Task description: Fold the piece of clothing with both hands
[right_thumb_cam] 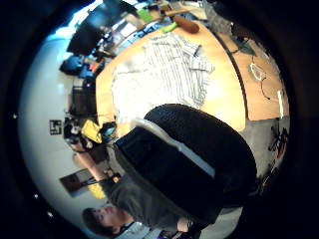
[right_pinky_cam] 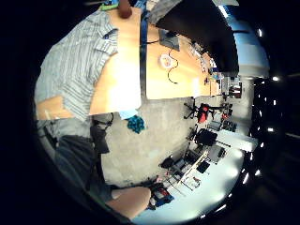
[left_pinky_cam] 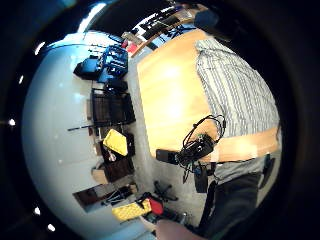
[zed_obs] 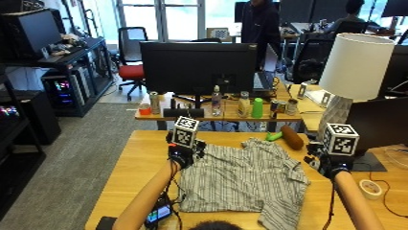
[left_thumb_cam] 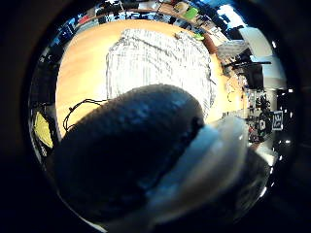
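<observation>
L hand (zed_obs: 181, 155) at shirt (zed_obs: 239, 179) edge, R hand (zed_obs: 329, 165) beside it — fingers unclear

Fingers of the left hand (zed_obs: 181, 155) and right hand (zed_obs: 329, 164) are not discernible. Shirt (zed_obs: 245, 179) near hem is cut off.

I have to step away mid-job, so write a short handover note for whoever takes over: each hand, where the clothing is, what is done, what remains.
Left hand: raised at the far left corner of the striped shirt; whether it touches the cloth cannot be told, nor can its fingers.
Right hand: raised off the shirt's right edge, apart from the cloth, holding nothing visible.
Shirt: spread flat on the wooden table, one sleeve lying toward the near right.
Done: shirt laid out; no fold shows.
Left: grip the shirt with both hands and make every fold.
</observation>
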### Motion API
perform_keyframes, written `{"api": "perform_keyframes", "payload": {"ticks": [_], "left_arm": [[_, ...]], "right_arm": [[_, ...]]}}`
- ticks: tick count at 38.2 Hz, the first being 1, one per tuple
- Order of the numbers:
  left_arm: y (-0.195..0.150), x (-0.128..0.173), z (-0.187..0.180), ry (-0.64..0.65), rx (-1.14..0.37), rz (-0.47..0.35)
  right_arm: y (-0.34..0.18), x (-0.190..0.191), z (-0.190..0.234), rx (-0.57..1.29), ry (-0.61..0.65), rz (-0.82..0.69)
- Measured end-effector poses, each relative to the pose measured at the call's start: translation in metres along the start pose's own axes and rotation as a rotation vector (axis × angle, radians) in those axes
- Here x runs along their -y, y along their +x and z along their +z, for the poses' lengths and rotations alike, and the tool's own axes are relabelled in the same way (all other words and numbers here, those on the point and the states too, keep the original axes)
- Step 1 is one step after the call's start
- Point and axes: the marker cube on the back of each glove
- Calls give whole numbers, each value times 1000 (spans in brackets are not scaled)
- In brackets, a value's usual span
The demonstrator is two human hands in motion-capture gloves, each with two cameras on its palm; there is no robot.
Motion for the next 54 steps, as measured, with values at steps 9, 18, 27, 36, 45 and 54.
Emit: {"api": "perform_keyframes", "payload": {"ticks": [9,18,27,36,45,54], "left_arm": [[-4,-1,1,-4,-1,-2],[-11,0,1,1,-20,-18],[-4,-7,11,-33,-14,0],[1,-11,17,-100,-11,40],[32,-12,64,-196,-22,179],[61,-5,125,-318,-21,278]], "right_arm": [[1,-3,-6,13,10,-1],[-1,-3,-14,11,11,2],[-8,-7,-6,10,-5,-31],[-14,-5,-9,18,-14,-63],[-27,1,20,-3,-107,-144],[-41,8,85,-47,-261,-228]]}}
